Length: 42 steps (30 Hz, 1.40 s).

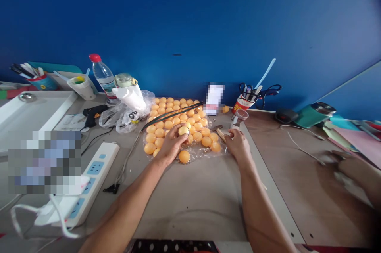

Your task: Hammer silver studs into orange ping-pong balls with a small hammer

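My left hand (172, 144) is closed round one orange ping-pong ball (183, 130) and holds it just above a clear plastic bag (196, 154) with several orange balls (166, 122) in it. One more ball (184, 156) lies at the bag's near edge. My right hand (238, 144) rests at the right side of the bag, its fingers pinched on thin wooden sticks (221, 135). Both forearms reach in from the bottom edge.
A white power strip (89, 177) and cables lie left, with a black glue gun (93, 113), a water bottle (102, 74) and crumpled bags behind. A red cup of scissors (244, 102) stands at the blue wall. Another person's blurred hand (354, 171) is at the right.
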Tool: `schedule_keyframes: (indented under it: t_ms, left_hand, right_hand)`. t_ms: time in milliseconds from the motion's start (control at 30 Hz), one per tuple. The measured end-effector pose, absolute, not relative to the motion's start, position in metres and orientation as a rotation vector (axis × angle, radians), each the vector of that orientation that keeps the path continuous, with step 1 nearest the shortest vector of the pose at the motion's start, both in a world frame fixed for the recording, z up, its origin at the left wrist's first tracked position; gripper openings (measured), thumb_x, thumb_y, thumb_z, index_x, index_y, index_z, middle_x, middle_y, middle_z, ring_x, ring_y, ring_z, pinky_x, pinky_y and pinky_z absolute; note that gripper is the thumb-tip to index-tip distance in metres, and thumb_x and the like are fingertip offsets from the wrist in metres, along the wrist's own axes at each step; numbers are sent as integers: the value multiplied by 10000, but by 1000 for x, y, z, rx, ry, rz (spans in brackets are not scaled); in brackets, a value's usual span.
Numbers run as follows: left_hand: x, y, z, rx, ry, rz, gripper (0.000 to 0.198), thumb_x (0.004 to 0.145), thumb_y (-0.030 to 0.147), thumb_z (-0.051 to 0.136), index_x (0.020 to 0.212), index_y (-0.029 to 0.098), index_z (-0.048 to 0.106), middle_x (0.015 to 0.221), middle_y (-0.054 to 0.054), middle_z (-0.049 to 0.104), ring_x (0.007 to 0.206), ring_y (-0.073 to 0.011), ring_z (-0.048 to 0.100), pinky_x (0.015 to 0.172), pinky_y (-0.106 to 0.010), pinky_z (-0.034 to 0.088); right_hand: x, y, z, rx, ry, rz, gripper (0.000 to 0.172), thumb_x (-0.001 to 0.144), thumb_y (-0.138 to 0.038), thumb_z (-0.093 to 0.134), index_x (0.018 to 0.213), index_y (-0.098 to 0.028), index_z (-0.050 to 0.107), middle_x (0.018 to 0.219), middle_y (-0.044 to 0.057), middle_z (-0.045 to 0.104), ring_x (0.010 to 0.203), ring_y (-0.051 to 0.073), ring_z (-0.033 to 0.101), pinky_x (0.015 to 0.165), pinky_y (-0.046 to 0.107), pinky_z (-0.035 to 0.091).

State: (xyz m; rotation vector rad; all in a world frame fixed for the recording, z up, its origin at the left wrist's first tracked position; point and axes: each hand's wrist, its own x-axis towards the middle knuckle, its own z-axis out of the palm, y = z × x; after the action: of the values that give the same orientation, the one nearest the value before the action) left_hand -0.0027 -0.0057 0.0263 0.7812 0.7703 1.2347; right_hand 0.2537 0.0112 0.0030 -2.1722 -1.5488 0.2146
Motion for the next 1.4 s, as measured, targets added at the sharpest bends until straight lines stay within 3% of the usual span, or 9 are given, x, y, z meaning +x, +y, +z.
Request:
schedule_keyframes:
  t_ms: [200, 400, 567, 833, 1000, 1133, 1300, 1400]
  left_hand:
    - [-7, 0, 25, 657, 659, 1269, 553, 640, 214, 810, 1142, 211, 579, 857, 7, 632, 688, -89, 587, 668, -226, 447]
    - [-9, 2, 25, 555, 560, 1259, 455, 760, 416, 723, 1114, 162, 594, 815, -50, 669, 675, -124, 616, 621, -245, 471]
    - [-8, 3, 25, 557, 613, 1282, 394, 717, 290, 767, 1055, 170, 605, 782, -30, 669, 638, -94, 596, 570, -205, 437]
    - [-8, 3, 28, 557, 648, 1328, 389, 689, 249, 776, 1015, 164, 582, 770, -12, 638, 583, -69, 552, 546, -200, 403]
    - [-9, 3, 30, 567, 676, 1322, 400, 677, 239, 777, 1010, 167, 567, 764, -11, 630, 560, -57, 532, 555, -202, 400]
    - [-9, 4, 29, 544, 703, 1323, 423, 661, 215, 782, 1022, 168, 566, 766, 10, 612, 571, -56, 533, 561, -202, 404]
    - [-10, 6, 26, 480, 614, 1332, 419, 720, 230, 725, 1107, 165, 579, 788, 0, 630, 637, -93, 590, 591, -217, 436]
    - [-11, 6, 24, 445, 563, 1308, 385, 762, 212, 654, 1137, 161, 584, 803, -21, 650, 684, -126, 620, 631, -246, 466]
  right_hand:
    - [264, 15, -8, -2398, -1766, 309, 366, 810, -307, 552, 1154, -223, 647, 1174, 122, 642, 1010, 259, 600, 776, 318, 411]
    - [265, 14, -8, -2405, -1801, 319, 359, 816, -262, 534, 1151, -202, 649, 1150, 149, 661, 989, 261, 623, 728, 304, 414]
    - [262, 11, -4, -2424, -1809, 323, 338, 819, -260, 527, 1131, -224, 653, 1121, 131, 675, 950, 262, 638, 688, 303, 408]
    - [259, 11, 0, -2391, -1782, 234, 247, 804, -215, 483, 961, -181, 671, 987, 134, 664, 865, 247, 621, 666, 300, 385]
    - [256, 8, 11, -2212, -1637, 112, 277, 822, -214, 437, 1001, -159, 641, 973, 140, 617, 855, 233, 581, 708, 308, 402]
    - [248, 5, 30, -1934, -1521, 59, 226, 828, -241, 431, 926, -170, 623, 867, 108, 589, 847, 235, 546, 742, 328, 417]
    - [224, -16, 53, -1523, -1539, 431, 217, 920, -277, 356, 858, -212, 553, 661, 1, 496, 631, 164, 487, 623, 294, 400]
    - [205, -29, 62, -1352, -1683, 560, 166, 931, -266, 387, 832, -214, 510, 713, 2, 512, 667, 155, 497, 639, 288, 400]
